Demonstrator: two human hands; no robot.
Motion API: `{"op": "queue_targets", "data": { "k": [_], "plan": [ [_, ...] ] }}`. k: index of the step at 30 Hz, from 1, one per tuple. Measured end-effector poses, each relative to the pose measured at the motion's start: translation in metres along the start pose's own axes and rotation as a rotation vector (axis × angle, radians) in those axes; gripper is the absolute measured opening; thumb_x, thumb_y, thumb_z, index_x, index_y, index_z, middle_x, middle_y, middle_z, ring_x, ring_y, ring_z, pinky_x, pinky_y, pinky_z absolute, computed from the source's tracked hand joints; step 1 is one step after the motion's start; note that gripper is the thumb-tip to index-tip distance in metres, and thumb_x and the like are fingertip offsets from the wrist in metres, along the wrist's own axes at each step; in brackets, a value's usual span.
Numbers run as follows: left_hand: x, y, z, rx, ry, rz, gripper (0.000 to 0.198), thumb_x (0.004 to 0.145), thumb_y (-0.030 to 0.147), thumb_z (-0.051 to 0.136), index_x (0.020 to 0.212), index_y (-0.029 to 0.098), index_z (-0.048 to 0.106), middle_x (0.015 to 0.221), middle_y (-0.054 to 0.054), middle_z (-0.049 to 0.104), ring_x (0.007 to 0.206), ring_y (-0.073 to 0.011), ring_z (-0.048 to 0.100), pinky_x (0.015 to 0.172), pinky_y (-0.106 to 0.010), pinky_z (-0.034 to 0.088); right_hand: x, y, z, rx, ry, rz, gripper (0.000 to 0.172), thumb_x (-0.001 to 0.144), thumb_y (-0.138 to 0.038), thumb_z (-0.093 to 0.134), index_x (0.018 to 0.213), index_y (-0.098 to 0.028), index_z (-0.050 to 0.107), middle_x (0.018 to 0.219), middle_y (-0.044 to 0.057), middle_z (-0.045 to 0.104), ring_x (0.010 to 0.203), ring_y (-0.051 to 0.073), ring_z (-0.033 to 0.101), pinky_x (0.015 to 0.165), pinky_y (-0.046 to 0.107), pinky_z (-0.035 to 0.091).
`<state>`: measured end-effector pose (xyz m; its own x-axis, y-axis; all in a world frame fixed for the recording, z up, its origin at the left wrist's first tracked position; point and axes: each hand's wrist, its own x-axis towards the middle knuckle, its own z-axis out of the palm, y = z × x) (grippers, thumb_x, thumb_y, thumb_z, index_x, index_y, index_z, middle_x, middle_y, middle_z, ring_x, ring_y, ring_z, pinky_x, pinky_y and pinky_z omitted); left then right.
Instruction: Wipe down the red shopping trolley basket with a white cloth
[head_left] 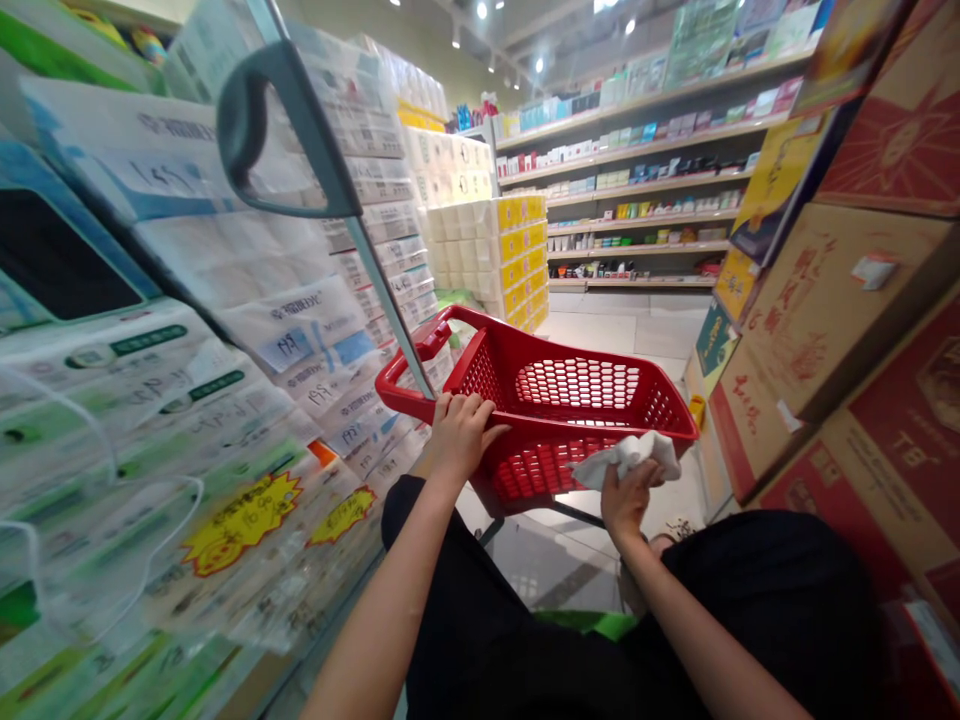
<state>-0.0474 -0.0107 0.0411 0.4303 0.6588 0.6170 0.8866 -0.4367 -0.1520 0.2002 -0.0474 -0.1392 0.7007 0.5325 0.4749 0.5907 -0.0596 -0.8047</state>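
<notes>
A red plastic shopping basket (577, 385) with hexagonal holes in its walls stands before me, a long metal pull handle (390, 305) with a dark grey grip rising from its left end. My left hand (460, 435) is closed over the near rim, close to the foot of that handle. In my right hand (628, 495) is a crumpled white cloth (637, 455), pressed against the basket's near side toward its right end. The cloth covers part of the rim there and hides some of my fingertips.
Stacked packs of tissue paper (300, 310) fill the left side, with yellow price tags (244, 520) on the nearer ones. Large cardboard cartons (840, 310) rise close on the right. Shelves of small boxed goods (630, 185) line the back, beyond a pale tiled floor (622, 325).
</notes>
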Motion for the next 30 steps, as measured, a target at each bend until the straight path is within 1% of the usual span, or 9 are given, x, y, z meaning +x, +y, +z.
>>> {"op": "queue_targets", "data": {
  "k": [5, 9, 14, 18, 20, 23, 25, 27, 30],
  "plan": [
    [0.005, 0.002, 0.000, 0.001, -0.011, -0.004, 0.027, 0.086, 0.047, 0.061, 0.101, 0.025, 0.064, 0.099, -0.007, 0.063, 0.100, -0.0284, 0.051, 0.102, -0.048, 0.026, 0.004, 0.004, -0.001, -0.007, -0.009, -0.103, 0.043, 0.088, -0.044, 0.036, 0.119, -0.015, 0.043, 0.127, 0.027, 0.043, 0.129, 0.045, 0.033, 0.085, 0.067, 0.042],
    [0.013, 0.020, 0.007, -0.012, -0.056, 0.064, 0.024, 0.089, 0.047, 0.055, 0.101, 0.027, 0.064, 0.096, -0.005, 0.065, 0.098, -0.0283, 0.052, 0.101, -0.052, 0.024, 0.003, 0.011, 0.001, -0.035, -0.042, -0.149, 0.051, 0.088, -0.046, 0.036, 0.125, -0.011, 0.037, 0.129, 0.029, 0.040, 0.131, 0.045, 0.030, 0.083, 0.065, 0.044],
    [0.031, 0.042, 0.025, -0.044, -0.147, 0.157, 0.028, 0.094, 0.046, 0.046, 0.095, 0.024, 0.063, 0.091, -0.005, 0.065, 0.087, -0.0224, 0.057, 0.084, -0.039, 0.034, 0.007, 0.015, 0.004, -0.047, -0.081, -0.143, 0.055, 0.088, -0.046, 0.036, 0.130, -0.011, 0.030, 0.130, 0.030, 0.038, 0.126, 0.044, 0.037, 0.082, 0.061, 0.046],
    [0.047, 0.048, 0.037, -0.055, -0.177, 0.166, 0.037, 0.097, 0.048, 0.039, 0.089, 0.021, 0.063, 0.089, -0.007, 0.066, 0.083, -0.0206, 0.059, 0.074, -0.033, 0.036, 0.030, 0.011, 0.005, -0.058, -0.112, -0.107, 0.055, 0.088, -0.047, 0.035, 0.129, -0.010, 0.031, 0.131, 0.030, 0.035, 0.119, 0.042, 0.044, 0.082, 0.058, 0.046],
    [0.055, 0.051, 0.042, -0.057, -0.201, 0.163, 0.039, 0.097, 0.049, 0.038, 0.089, 0.020, 0.063, 0.088, -0.007, 0.067, 0.082, -0.0203, 0.061, 0.071, -0.031, 0.037, 0.043, 0.005, 0.005, -0.060, -0.144, -0.087, 0.053, 0.089, -0.049, 0.036, 0.128, -0.013, 0.033, 0.129, 0.027, 0.038, 0.110, 0.038, 0.050, 0.080, 0.055, 0.046],
    [0.064, 0.059, 0.048, -0.056, -0.237, 0.150, 0.038, 0.097, 0.048, 0.039, 0.091, 0.019, 0.063, 0.087, -0.008, 0.068, 0.080, -0.0205, 0.063, 0.066, -0.029, 0.037, 0.051, -0.013, 0.009, -0.052, -0.237, -0.130, 0.042, 0.090, -0.051, 0.036, 0.119, -0.020, 0.043, 0.117, 0.015, 0.047, 0.103, 0.031, 0.052, 0.082, 0.049, 0.047],
    [0.067, 0.064, 0.050, -0.051, -0.248, 0.150, 0.037, 0.097, 0.047, 0.041, 0.092, 0.018, 0.062, 0.086, -0.008, 0.068, 0.078, -0.0209, 0.064, 0.064, -0.028, 0.038, 0.040, -0.031, 0.015, -0.026, -0.339, -0.233, 0.034, 0.092, -0.046, 0.035, 0.113, -0.023, 0.048, 0.111, 0.011, 0.050, 0.106, 0.028, 0.050, 0.088, 0.046, 0.045],
    [0.066, 0.067, 0.051, -0.040, -0.242, 0.159, 0.033, 0.096, 0.045, 0.044, 0.093, 0.017, 0.062, 0.085, -0.009, 0.067, 0.077, -0.0215, 0.064, 0.062, -0.028, 0.039, 0.020, -0.050, 0.024, 0.015, -0.424, -0.337, 0.029, 0.092, -0.038, 0.036, 0.113, -0.023, 0.050, 0.111, 0.010, 0.049, 0.109, 0.026, 0.047, 0.091, 0.044, 0.044],
    [0.060, 0.068, 0.050, -0.018, -0.210, 0.164, 0.028, 0.097, 0.039, 0.044, 0.092, 0.017, 0.060, 0.084, -0.009, 0.066, 0.077, -0.0223, 0.064, 0.062, -0.028, 0.038, -0.011, -0.069, 0.037, 0.090, -0.466, -0.363, 0.027, 0.088, -0.030, 0.042, 0.111, -0.022, 0.051, 0.112, 0.011, 0.047, 0.109, 0.026, 0.045, 0.092, 0.043, 0.043]
  ]
}}
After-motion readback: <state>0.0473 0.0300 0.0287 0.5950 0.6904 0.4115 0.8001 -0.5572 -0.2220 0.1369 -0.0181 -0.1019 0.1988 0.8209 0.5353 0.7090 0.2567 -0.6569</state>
